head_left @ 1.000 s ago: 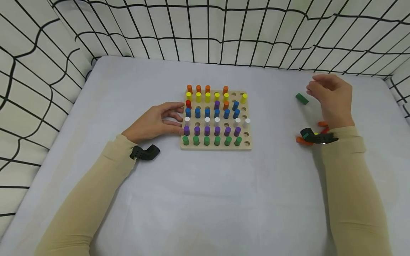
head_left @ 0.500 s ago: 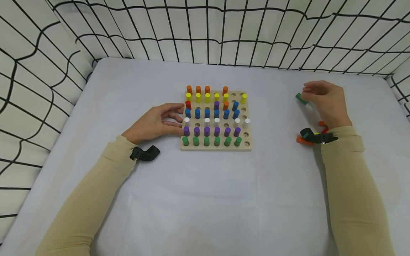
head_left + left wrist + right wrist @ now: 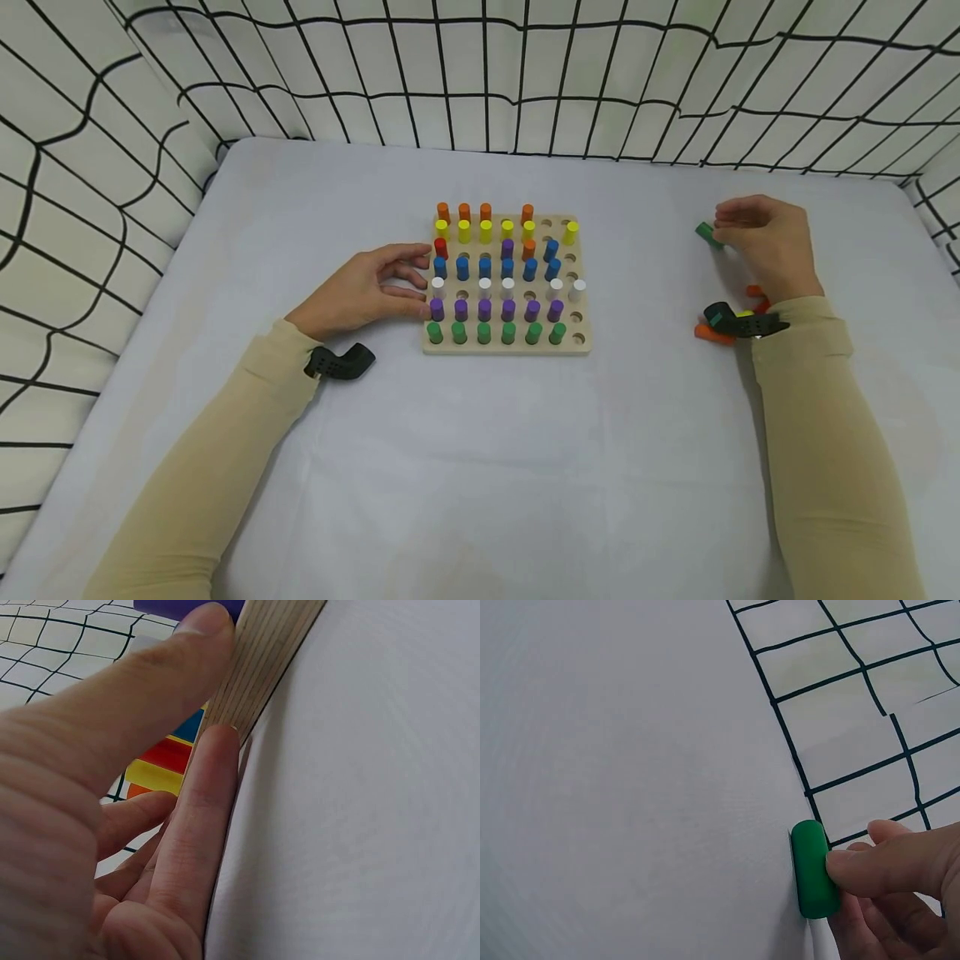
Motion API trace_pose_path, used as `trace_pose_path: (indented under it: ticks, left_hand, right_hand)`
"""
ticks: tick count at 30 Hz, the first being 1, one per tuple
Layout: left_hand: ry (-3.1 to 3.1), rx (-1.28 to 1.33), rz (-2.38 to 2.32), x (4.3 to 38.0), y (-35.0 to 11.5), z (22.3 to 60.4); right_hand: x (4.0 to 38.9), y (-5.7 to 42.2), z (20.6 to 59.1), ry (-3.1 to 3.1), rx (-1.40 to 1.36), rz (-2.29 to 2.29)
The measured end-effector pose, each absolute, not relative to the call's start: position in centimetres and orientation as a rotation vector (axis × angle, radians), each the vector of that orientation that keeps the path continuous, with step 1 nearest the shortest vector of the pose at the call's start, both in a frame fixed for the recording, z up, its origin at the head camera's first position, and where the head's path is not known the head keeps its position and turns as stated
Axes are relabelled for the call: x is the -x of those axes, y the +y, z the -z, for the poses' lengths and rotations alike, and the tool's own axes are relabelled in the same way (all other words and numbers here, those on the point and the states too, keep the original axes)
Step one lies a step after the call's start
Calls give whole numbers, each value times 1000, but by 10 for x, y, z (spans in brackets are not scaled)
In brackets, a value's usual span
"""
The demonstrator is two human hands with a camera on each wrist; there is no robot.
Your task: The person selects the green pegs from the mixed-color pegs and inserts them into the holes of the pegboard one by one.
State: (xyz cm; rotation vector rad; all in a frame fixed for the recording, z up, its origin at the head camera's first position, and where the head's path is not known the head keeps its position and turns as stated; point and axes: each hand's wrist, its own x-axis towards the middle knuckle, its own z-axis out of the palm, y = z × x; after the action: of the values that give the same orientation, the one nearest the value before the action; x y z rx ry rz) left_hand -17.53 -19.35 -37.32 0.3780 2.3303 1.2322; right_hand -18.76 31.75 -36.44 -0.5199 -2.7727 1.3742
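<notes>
A wooden pegboard (image 3: 506,348) stands on the table with rows of coloured pegs upright in it. Along its left edge rests my left hand (image 3: 367,287), fingers fairly straight. The left wrist view shows the thumb (image 3: 204,630) against a purple peg (image 3: 169,606) and a fingertip touching the board's side (image 3: 255,667). Far to the right, my right hand (image 3: 772,242) pinches a green peg (image 3: 707,235). In the right wrist view the thumb presses the side of that green peg (image 3: 815,870), which is close to the table; the opposing fingertips are partly hidden.
Loose orange pegs (image 3: 714,335), a red one (image 3: 762,305) and a yellow one lie by the right wrist, partly hidden by its black wrist camera (image 3: 738,320). Black wire mesh (image 3: 487,92) borders the white table (image 3: 480,467) at the back and sides.
My right hand has come down and left onto the green peg, which has shifted slightly. The left hand stays at the board.
</notes>
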Motion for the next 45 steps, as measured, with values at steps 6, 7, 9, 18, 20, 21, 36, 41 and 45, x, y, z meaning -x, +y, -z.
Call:
trace_pose_path:
  ticks: [6,7,9,18,20,21,36,41,45]
  left_hand:
    - [2330,-374,-1242,175,-194,373]
    - [2330,-375,-1241,175,-194,373]
    - [2332,-374,-1241,175,-194,373]
    - [2332,-371,-1244,174,-194,372]
    - [2331,-372,-1246,174,-194,372]
    - [2331,-373,-1247,174,-194,372]
    - [2324,-388,-1257,172,-194,373]
    - [2331,-394,-1252,173,-195,374]
    - [2327,-398,-1255,174,-195,375]
  right_hand:
    - [187,319,362,-2816,527,-1355]
    - [187,319,361,-2826,525,-1352]
    - [188,320,360,-2853,514,-1326]
    - [188,320,355,-3034,448,-1120]
    - [187,319,354,-3057,428,-1101]
    - [187,318,354,-3070,418,-1090]
    - [181,315,347,-3172,404,-1009]
    - [180,316,344,-3149,408,-1039]
    - [178,314,339,-3105,417,-1102]
